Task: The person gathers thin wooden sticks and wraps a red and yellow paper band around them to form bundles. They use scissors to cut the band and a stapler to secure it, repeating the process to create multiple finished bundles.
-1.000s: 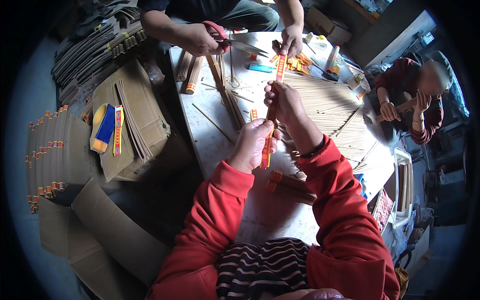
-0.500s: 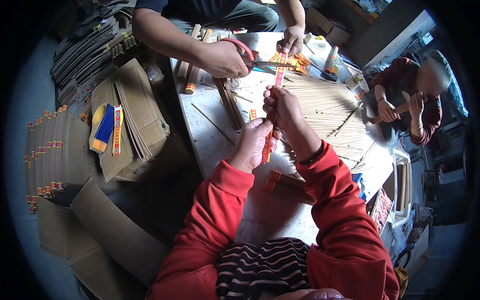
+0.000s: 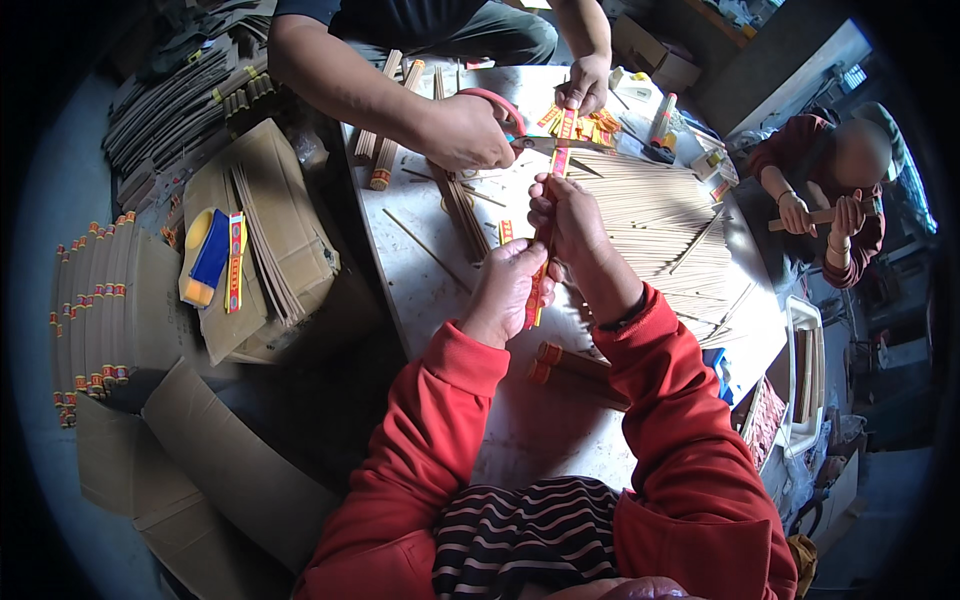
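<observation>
I see pale worktable (image 3: 520, 440) under daylight, grey floor (image 3: 50, 300) at left. Flattened cardboard sheets (image 3: 200, 450) beside it, brown carton (image 3: 290, 240) alongside. I note white tub (image 3: 805, 370) at right.

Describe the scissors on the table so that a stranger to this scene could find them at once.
Start at the pale work table, and look to its far end, where a co-worker sits opposite the person in red sleeves. The scissors are in that co-worker's hand, blades at a red and yellow strip. Their red handles set them apart from the tan sticks nearby.
</observation>
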The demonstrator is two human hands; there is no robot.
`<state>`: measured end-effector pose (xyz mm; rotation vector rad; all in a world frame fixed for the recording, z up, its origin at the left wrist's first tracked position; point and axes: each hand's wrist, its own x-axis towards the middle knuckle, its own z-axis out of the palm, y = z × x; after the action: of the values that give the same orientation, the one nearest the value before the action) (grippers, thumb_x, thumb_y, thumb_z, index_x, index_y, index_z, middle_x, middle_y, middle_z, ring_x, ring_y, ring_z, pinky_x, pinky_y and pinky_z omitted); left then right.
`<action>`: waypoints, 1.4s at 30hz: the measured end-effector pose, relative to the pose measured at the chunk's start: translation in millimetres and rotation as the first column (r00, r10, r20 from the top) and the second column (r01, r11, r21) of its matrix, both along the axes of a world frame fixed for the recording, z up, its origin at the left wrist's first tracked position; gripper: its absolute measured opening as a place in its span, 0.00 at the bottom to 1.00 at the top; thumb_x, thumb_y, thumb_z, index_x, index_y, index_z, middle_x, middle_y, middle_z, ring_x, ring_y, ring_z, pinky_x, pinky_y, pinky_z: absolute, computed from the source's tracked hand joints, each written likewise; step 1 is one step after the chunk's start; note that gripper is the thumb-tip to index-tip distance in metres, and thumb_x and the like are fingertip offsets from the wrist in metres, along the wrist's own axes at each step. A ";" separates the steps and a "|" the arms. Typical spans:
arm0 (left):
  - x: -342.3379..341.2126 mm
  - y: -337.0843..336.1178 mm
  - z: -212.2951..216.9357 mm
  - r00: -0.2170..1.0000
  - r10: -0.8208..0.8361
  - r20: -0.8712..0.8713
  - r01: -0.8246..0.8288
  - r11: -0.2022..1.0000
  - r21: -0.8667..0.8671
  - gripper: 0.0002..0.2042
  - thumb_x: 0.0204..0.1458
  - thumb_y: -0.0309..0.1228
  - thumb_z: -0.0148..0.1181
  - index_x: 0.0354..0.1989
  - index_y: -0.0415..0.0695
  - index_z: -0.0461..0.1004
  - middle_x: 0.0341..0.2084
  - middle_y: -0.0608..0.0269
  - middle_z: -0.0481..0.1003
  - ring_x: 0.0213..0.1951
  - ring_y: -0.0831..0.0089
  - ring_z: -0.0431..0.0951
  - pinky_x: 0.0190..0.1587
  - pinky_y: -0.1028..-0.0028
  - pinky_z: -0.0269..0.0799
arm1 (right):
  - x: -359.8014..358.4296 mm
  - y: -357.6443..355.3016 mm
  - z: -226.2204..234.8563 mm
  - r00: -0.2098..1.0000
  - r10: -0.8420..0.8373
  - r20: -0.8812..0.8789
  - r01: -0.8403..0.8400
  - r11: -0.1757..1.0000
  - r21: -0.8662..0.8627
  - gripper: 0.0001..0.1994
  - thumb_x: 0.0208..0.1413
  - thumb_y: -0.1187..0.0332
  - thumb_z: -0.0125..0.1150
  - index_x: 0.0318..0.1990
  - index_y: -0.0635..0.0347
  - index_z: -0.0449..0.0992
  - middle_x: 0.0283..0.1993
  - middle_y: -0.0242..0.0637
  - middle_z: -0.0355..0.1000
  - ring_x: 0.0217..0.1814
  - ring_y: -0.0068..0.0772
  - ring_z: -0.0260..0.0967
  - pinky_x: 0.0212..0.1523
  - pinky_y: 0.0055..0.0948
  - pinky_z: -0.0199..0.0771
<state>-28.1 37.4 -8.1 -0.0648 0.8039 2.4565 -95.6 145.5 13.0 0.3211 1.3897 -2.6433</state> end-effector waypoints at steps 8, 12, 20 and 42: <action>-0.5 0.7 0.8 1.000 0.003 0.004 -0.003 1.000 -0.005 0.04 0.52 0.28 0.46 0.31 0.40 0.62 0.18 0.59 0.68 0.16 0.78 0.63 0.18 0.79 0.61 | 0.0 -0.1 0.9 1.000 0.001 -0.001 -0.001 1.000 -0.009 0.08 0.57 0.69 0.35 0.32 0.62 0.60 0.22 0.32 0.60 0.17 0.19 0.49 0.17 0.17 0.52; 0.0 0.2 0.9 1.000 0.000 0.005 0.000 1.000 0.007 0.04 0.52 0.28 0.46 0.31 0.40 0.62 0.18 0.59 0.68 0.16 0.78 0.63 0.18 0.79 0.61 | -0.2 0.4 0.2 1.000 0.008 0.008 -0.008 1.000 -0.013 0.08 0.57 0.69 0.35 0.32 0.62 0.60 0.22 0.32 0.60 0.17 0.18 0.49 0.17 0.17 0.53; 1.9 3.0 6.9 0.999 0.036 0.027 -0.035 0.999 -0.030 0.06 0.52 0.29 0.44 0.27 0.40 0.62 0.16 0.60 0.67 0.13 0.79 0.62 0.15 0.80 0.60 | 0.1 2.0 -1.0 1.000 0.008 0.007 -0.007 1.000 -0.014 0.08 0.57 0.69 0.35 0.32 0.61 0.60 0.22 0.32 0.60 0.17 0.18 0.49 0.18 0.17 0.53; 0.4 4.9 3.5 0.999 0.027 0.018 -0.027 0.999 -0.028 0.08 0.53 0.30 0.44 0.26 0.40 0.62 0.16 0.60 0.67 0.13 0.79 0.63 0.15 0.80 0.60 | -4.9 4.0 -2.5 1.000 -0.013 -0.002 0.013 1.000 -0.006 0.07 0.57 0.69 0.36 0.32 0.62 0.60 0.22 0.32 0.60 0.16 0.18 0.49 0.17 0.17 0.53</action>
<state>-27.7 42.2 -4.6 -0.1084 0.8341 2.4671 -100.5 149.5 10.6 0.3284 1.3849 -2.6579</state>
